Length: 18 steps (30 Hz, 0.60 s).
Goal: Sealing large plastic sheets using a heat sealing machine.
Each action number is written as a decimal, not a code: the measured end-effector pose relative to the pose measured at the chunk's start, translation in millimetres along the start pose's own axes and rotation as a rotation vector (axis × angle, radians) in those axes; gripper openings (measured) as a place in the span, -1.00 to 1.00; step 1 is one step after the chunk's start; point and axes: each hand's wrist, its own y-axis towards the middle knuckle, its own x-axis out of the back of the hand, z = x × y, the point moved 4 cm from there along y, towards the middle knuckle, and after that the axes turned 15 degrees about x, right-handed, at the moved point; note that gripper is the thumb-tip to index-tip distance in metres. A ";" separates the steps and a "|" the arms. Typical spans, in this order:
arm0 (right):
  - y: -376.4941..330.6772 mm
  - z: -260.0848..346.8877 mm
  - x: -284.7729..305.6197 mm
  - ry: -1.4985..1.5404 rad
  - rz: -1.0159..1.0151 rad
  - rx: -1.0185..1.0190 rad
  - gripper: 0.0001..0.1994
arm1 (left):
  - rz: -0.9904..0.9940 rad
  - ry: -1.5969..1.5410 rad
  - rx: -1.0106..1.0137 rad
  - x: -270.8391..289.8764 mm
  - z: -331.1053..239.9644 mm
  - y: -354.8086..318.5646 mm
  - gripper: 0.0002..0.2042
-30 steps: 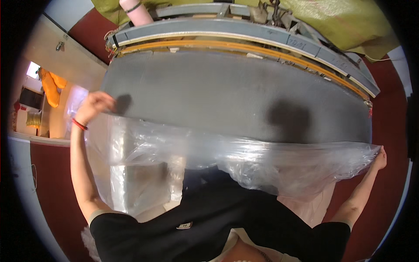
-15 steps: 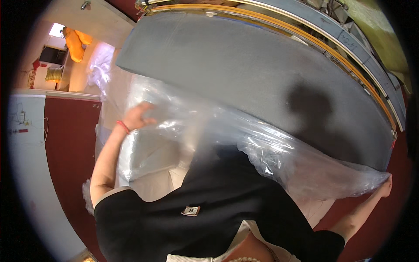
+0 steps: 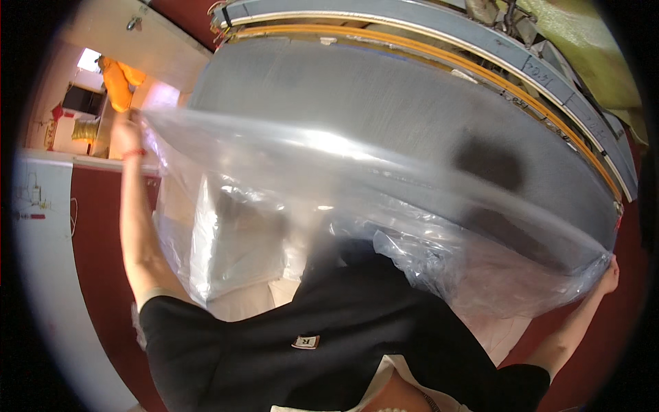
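A large clear plastic sheet (image 3: 274, 165) is stretched across in front of me, its far edge pulled nearly straight between both hands. At the far left, my left hand (image 3: 127, 135), slightly blurred, is closed on one end of that edge. My right hand (image 3: 608, 277) pinches the other end low on the right, beside the near right corner of a long grey surface (image 3: 329, 82). The sheet overlaps the front part of this surface and sags in shiny folds toward my body. My head's shadow falls on the grey surface.
Orange and pale rails (image 3: 412, 41) run along the grey surface's far side. A yellow-green sack (image 3: 583, 62) lies at the back right. On the left stand a pale board (image 3: 44, 240), a pale panel with a latch (image 3: 158, 34) and something orange (image 3: 118, 82). The floor (image 3: 103, 226) is dark red.
My left hand has moved up and left, from open fingers over the sheet to gripping its end. The sheet's far edge is raised and tauter. My right hand has kept its hold, shifting slightly upward.
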 end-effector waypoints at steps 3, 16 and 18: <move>-1.8 4.2 -0.2 -0.194 -0.072 0.020 -0.64 | -0.628 -0.278 0.213 86.8 -68.0 63.4 -0.79; -24.9 47.6 -26.3 -0.953 0.087 -0.090 -0.68 | 0.711 -0.318 0.095 -193.6 -86.5 -30.2 -0.32; -26.2 57.7 -43.5 -0.957 0.098 -0.117 -0.67 | 0.705 -0.405 0.115 -203.0 -54.4 -16.5 -0.34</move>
